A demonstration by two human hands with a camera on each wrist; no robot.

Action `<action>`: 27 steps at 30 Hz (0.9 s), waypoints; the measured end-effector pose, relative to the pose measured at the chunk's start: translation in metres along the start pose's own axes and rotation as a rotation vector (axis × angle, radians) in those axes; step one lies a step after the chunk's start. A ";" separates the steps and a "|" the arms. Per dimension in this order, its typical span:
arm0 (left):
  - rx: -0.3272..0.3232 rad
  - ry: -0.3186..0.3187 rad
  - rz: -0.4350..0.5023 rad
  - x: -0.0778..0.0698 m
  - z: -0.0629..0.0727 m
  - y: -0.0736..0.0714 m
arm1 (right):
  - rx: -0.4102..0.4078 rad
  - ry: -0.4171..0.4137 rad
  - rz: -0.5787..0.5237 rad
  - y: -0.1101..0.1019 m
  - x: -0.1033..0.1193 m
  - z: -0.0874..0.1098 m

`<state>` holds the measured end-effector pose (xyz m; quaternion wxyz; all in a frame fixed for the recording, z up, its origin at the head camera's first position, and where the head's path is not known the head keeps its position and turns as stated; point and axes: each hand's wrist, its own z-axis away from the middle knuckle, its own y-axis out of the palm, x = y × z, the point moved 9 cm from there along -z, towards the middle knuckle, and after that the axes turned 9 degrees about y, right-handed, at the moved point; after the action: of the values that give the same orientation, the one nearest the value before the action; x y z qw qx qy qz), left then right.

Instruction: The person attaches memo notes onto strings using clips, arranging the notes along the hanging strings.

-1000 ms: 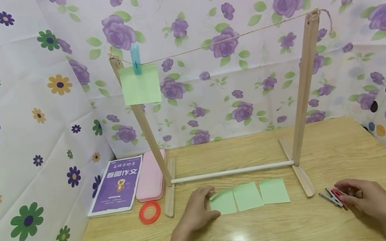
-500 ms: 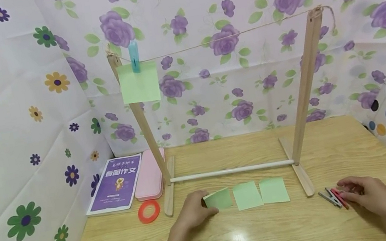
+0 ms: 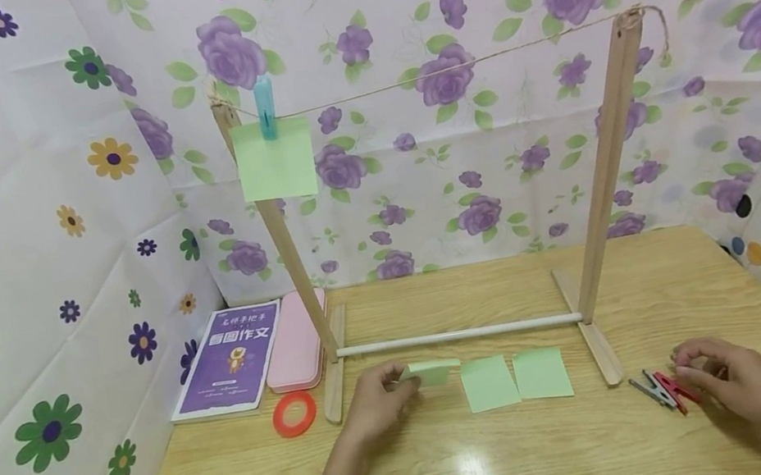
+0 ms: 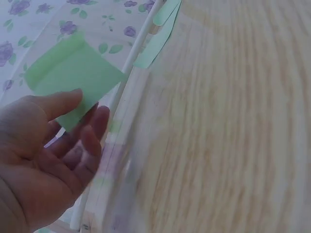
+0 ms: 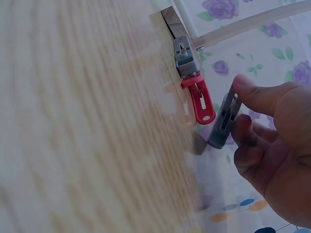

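Between thumb and fingers, my left hand [image 3: 377,404] pinches a green sticky note [image 4: 73,73], its far edge curled, lifted off the table. Two more green notes, a nearer one [image 3: 489,384] and a farther one [image 3: 542,374], lie flat to its right. At the table's right side my right hand [image 3: 740,384] holds a grey clothespin [image 5: 226,121] by its end, as the right wrist view shows. Just left of those fingers lie a red clothespin [image 5: 204,104] and a grey one [image 5: 184,58]. A blue clothespin [image 3: 266,110] fixes another green note [image 3: 276,171] to the string.
A wooden frame stands across the table, with a left post [image 3: 297,276], a right post [image 3: 610,176], a white crossbar [image 3: 456,335] and a twine string [image 3: 401,85] on top. At left are a purple book [image 3: 231,361], a pink case [image 3: 293,347] and a red tape roll [image 3: 294,414].
My left hand has gripped the leftmost sticky note and raised it from the table. My right hand has drawn slightly right, away from the clothespins on the table.
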<state>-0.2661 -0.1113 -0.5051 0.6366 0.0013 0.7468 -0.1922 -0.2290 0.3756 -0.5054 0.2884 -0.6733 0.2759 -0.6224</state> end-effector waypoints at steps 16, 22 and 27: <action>-0.356 -0.039 0.244 0.001 -0.006 -0.024 | -0.051 0.182 -0.130 -0.006 -0.001 -0.006; -0.429 -0.058 0.300 -0.002 -0.005 -0.028 | -0.022 0.171 -0.221 -0.010 0.012 -0.009; -0.436 -0.063 0.297 -0.006 -0.004 -0.027 | -0.082 0.157 -0.269 -0.016 0.023 -0.013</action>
<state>-0.2756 -0.1341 -0.4916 0.6660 -0.0322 0.7420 0.0686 -0.2399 0.3690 -0.4770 0.1523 -0.6649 0.2303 -0.6941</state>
